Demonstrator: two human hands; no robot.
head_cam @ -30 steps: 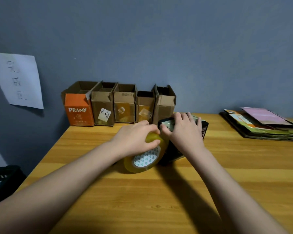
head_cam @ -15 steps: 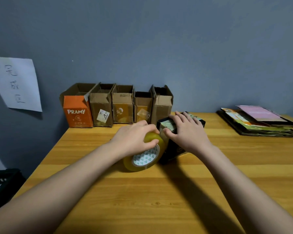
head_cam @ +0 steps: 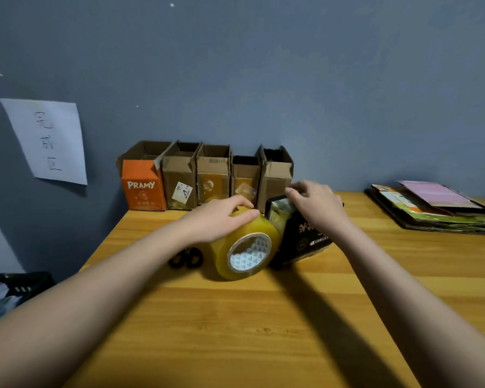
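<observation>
- At the centre of the worktop (head_cam: 263,331) a yellow tape roll (head_cam: 244,247) stands on its edge, its patterned core facing the camera.
- Left grip (head_cam: 221,219): the hand lies over the top of the tape roll from 10 o'clock, fingers curled round the roll's upper surface and holding it.
- A black box (head_cam: 300,236) stands tilted at 2 o'clock of the tape roll and touches it. The end face of the box nearest the roll looks glossy.
- Right grip (head_cam: 317,205): the hand covers the top of the black box, fingers bent over its far upper edge and holding it there.
- Scissors (head_cam: 185,259): only two black handle loops show, just beside the tape roll at 9 o'clock, partly under the left forearm.
- A row of open cardboard boxes (head_cam: 213,177) stands against the wall at 12 o'clock. The leftmost is an orange box (head_cam: 143,189) marked PRAMY.
- A stack of flattened cartons (head_cam: 437,211) lies at 2 o'clock on the worktop, well apart from both hands.
- A handwritten paper sheet (head_cam: 48,138) hangs on the wall at 10 o'clock.
- A black basket (head_cam: 17,281) sits off the worktop at 8 o'clock.
</observation>
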